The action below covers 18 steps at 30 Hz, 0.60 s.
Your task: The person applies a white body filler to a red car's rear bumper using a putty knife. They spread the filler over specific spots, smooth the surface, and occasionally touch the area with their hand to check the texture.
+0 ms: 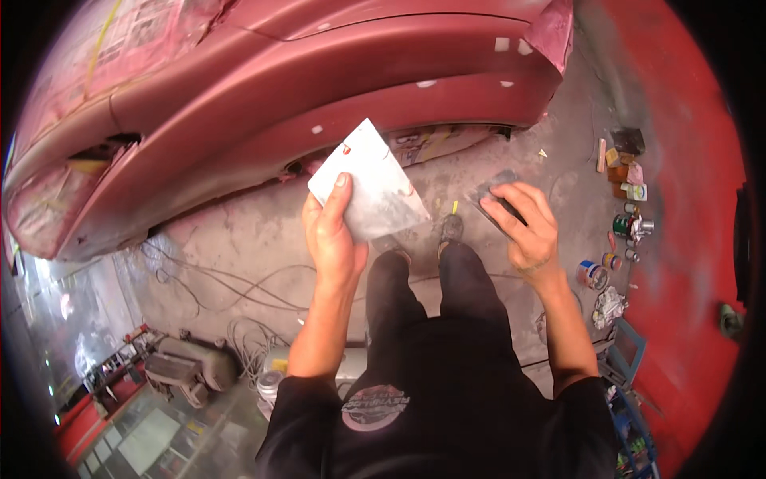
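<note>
My left hand (329,239) grips a flat white board (375,191) by its near left edge, thumb on top. The board is held tilted cornerwise, with a small red dab near its upper left edge and greyish smears on its face. In my right hand (531,231) is a thin dark spreader (502,178), pinched between the fingers and partly hidden by them. The two hands are apart, the spreader to the right of the board. Beyond them stretches a pinkish-red car body (335,88) with several pale patches, one of them square (502,45).
Along the red wall (686,239) stand several cans, among them a green can (622,227) and a blue-labelled can (591,275), with crumpled paper (610,306) nearby. Hoses (247,287) cross the floor behind my left arm. A dusty compressor-like machine (191,369) sits lower left.
</note>
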Tool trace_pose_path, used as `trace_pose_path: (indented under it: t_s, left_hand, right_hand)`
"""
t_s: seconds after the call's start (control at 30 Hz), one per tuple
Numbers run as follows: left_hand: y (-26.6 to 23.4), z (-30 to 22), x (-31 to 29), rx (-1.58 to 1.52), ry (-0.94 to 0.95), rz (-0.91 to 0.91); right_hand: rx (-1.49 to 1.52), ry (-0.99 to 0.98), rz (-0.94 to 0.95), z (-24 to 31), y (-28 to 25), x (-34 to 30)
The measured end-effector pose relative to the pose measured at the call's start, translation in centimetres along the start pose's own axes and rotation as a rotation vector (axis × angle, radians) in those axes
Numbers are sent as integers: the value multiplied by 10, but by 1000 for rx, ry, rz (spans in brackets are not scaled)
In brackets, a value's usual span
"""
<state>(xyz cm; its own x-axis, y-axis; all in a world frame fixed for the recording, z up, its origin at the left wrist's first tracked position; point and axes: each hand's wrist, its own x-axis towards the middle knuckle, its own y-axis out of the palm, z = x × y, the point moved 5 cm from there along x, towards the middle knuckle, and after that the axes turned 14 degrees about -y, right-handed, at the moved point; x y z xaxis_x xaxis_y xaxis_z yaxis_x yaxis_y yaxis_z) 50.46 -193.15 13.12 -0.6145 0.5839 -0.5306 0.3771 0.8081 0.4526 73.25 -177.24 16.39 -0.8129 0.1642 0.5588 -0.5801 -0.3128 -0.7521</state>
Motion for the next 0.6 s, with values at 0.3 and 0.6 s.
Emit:
trace_pose_path:
  t_s: [0.3,0.6]
  left_hand:
    - [-2,-15,-100,27,256,-120]
    - [-139,-33,-177,-183,441,-405]
  right_hand:
    - [128,-499,136,111,-13,95]
    - [357,-702,378,211,57,113]
